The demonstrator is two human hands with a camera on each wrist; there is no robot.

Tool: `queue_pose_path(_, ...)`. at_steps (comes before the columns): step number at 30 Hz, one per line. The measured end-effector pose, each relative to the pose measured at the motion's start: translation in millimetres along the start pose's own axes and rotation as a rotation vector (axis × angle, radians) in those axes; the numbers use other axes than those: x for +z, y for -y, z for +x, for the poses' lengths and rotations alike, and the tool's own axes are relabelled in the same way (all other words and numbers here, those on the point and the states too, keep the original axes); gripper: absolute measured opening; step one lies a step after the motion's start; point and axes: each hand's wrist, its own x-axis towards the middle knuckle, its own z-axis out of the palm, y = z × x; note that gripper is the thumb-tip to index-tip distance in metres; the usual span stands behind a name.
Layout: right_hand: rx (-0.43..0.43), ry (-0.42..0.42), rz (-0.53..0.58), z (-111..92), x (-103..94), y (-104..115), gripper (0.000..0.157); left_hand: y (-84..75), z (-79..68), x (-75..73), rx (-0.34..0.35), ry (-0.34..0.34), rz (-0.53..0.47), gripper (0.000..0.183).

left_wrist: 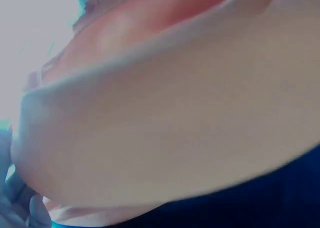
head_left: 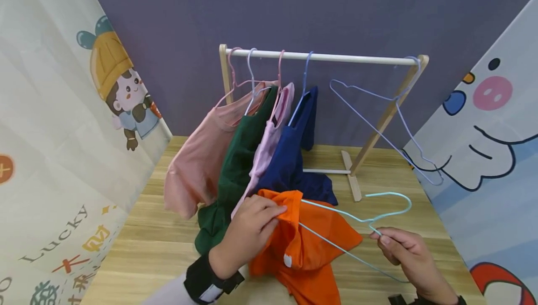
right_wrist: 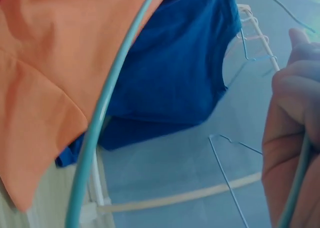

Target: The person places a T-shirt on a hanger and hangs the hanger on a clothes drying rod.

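An orange shirt [head_left: 313,279] lies bunched over the table, close in front of the hanging clothes. My left hand [head_left: 248,228] pinches its fabric near the neck opening, fingers curled over the edge. One end of a light teal hanger [head_left: 388,194] is inside the shirt; the hook and the other end stick out to the right. Below the hook, my right hand [head_left: 405,253] grips the hanger's arm between thumb and fingers. In the right wrist view, the hanger's bar [right_wrist: 97,118] crosses in front of the orange cloth [right_wrist: 40,88]. Pale, blurred cloth [left_wrist: 165,123] fills most of the left wrist view.
Behind stands a small rack with a white rail [head_left: 349,58]. From it hang a pink shirt [head_left: 197,155], a green garment [head_left: 239,155], a lilac one [head_left: 265,146] and a navy one [head_left: 283,160]. A bare lavender hanger [head_left: 364,120] hangs at the right end. Printed curtains flank the wooden table [head_left: 143,249].
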Motion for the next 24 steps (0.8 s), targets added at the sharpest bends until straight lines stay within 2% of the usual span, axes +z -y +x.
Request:
queue_pose_path(2,0.008,-0.008,-0.022,-1.9,-3.4,4.5,0.053,0.3,3.1,-5.4,-0.06,-0.053,-0.076,0.027)
queue_pose_path(5,0.054,-0.026,-0.056,-6.6,-10.8,17.4,0.054,-0.1,11.0,-19.1,-0.183,-0.091,-0.184,0.024)
queue_pose_path(9,0.07,0.0,-0.072,-12.6,-22.5,36.0,0.054,0.1,22.2,-39.4,-0.358,-0.069,-0.31,0.023)
queue_pose_path(12,0.006,0.055,-0.032,-13.6,-28.4,43.2,0.054,0.5,29.3,-50.1,-0.426,-0.011,-0.338,0.022)
queue_pose_path(14,-0.039,0.083,0.013,-12.8,-30.0,44.7,0.052,0.0,33.7,-54.3,-0.449,0.041,-0.345,0.021)
queue_pose_path(18,-0.071,0.09,0.048,-10.5,-28.0,46.7,0.051,-0.7,39.4,-55.6,-0.458,0.138,-0.343,0.015)
queue_pose_path(21,-0.077,0.085,0.053,-8.6,-25.4,48.0,0.05,0.8,41.4,-54.0,-0.427,0.178,-0.324,0.013)
queue_pose_path(24,-0.098,0.086,0.039,-5.7,-23.2,47.5,0.049,2.9,41.7,-53.2,-0.366,0.204,-0.324,0.015)
